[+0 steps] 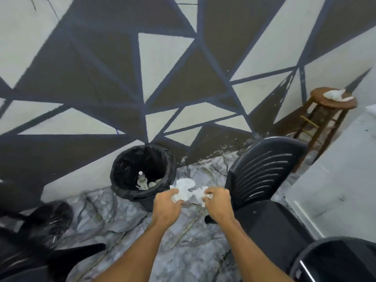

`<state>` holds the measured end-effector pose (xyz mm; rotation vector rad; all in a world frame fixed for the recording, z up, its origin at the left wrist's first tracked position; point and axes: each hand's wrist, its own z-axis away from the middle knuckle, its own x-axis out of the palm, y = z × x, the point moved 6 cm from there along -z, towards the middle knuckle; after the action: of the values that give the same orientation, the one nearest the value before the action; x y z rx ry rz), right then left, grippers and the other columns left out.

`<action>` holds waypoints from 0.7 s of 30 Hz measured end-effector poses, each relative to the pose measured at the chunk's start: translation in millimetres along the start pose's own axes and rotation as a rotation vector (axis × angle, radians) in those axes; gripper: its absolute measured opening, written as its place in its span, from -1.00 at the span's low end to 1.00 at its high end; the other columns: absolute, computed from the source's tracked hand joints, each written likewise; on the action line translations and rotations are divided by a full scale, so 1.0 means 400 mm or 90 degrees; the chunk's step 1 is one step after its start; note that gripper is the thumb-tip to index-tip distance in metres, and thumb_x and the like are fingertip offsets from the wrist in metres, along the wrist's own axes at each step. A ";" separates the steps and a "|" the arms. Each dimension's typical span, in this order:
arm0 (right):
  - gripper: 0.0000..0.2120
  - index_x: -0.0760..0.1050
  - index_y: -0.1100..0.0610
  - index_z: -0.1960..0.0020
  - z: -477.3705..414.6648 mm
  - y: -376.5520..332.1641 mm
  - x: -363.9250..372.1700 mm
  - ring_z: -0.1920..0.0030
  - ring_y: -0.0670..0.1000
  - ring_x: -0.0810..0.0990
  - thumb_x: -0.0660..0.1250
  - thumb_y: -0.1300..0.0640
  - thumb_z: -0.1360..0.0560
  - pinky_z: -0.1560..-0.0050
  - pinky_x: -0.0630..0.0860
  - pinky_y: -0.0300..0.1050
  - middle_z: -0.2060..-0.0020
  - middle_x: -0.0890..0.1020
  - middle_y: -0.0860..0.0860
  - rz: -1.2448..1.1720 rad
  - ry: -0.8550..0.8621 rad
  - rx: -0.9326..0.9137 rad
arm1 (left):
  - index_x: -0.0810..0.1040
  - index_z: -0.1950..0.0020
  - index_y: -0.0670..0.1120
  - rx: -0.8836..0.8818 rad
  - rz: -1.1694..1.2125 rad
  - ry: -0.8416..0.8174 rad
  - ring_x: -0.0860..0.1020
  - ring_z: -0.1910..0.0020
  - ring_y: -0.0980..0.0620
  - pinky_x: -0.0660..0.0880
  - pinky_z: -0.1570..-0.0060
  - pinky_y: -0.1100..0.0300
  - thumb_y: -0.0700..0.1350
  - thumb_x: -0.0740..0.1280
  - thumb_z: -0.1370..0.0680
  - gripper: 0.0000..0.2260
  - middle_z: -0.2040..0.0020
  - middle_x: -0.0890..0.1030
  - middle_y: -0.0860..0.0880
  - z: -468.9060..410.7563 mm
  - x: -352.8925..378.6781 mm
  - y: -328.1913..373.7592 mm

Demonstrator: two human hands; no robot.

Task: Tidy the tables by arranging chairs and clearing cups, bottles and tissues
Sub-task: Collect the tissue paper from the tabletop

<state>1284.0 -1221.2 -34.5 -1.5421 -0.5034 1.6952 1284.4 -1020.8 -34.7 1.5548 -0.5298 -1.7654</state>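
Bin holding bottle, hands gripping tissues

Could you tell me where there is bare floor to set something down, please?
Bare marble floor lies between the lined bin and the left black chair. Crowded on the right: slatted chair, white table; the stool seat carries crumpled tissue.

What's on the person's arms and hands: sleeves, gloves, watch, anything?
Nothing worn that shows. The left hand and right hand are bare, with no gloves and no visible rings. The left forearm and right forearm are uncovered down to the bottom edge of the frame: no sleeve cuff, watch or wristband in view.
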 end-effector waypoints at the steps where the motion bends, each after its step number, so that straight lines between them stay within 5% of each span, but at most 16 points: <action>1: -0.85 0.68 0.22 -0.05 -0.024 -0.044 0.053 0.02 0.06 0.66 0.40 0.26 -0.50 0.05 0.57 -0.25 0.00 0.69 0.14 0.009 -0.021 -0.014 | 0.65 -0.22 -0.09 -0.011 0.001 0.013 0.59 -0.11 0.03 0.40 -0.04 0.33 -0.11 0.50 -0.44 -0.65 -0.12 0.66 -0.01 -0.030 -0.044 -0.037; 8: -0.83 0.69 0.13 -0.05 -0.164 -0.293 0.323 -0.01 0.04 0.66 0.40 0.21 -0.48 -0.08 0.58 -0.12 0.00 0.71 0.07 0.054 -0.083 -0.078 | 0.67 -0.16 -0.12 -0.065 0.015 0.084 0.61 -0.09 -0.03 0.47 -0.04 0.25 -0.15 0.50 -0.43 -0.69 -0.08 0.68 -0.05 -0.221 -0.288 -0.228; 13: -0.83 0.69 0.10 -0.04 -0.286 -0.372 0.455 -0.02 0.00 0.65 0.43 0.21 -0.46 -0.07 0.50 -0.24 0.00 0.71 0.02 0.076 -0.121 -0.078 | 0.65 -0.21 -0.13 -0.131 0.046 0.121 0.58 -0.13 -0.01 0.30 -0.03 0.45 -0.17 0.51 -0.43 -0.65 -0.15 0.66 -0.07 -0.349 -0.368 -0.335; 18: -0.82 0.69 0.13 -0.04 -0.435 -0.401 0.601 -0.01 0.03 0.66 0.43 0.24 -0.45 -0.06 0.54 -0.19 -0.01 0.71 0.06 0.045 -0.159 -0.051 | 0.66 -0.20 -0.11 -0.181 0.047 0.144 0.54 0.03 0.10 0.34 0.01 0.43 -0.17 0.51 -0.43 -0.66 -0.12 0.68 -0.08 -0.501 -0.397 -0.406; 21: -0.82 0.68 0.12 -0.05 -0.553 -0.406 0.718 -0.02 0.05 0.65 0.42 0.23 -0.47 -0.10 0.57 -0.13 -0.05 0.68 0.08 0.043 -0.206 -0.035 | 0.64 -0.23 -0.15 -0.199 0.041 0.145 0.50 0.06 0.12 0.24 0.17 0.68 -0.21 0.50 -0.46 -0.66 -0.14 0.66 -0.09 -0.626 -0.389 -0.445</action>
<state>1551.0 -948.6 -144.9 -1.3396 -0.6739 2.0126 1487.7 -751.4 -103.6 1.4723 -0.1796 -1.5145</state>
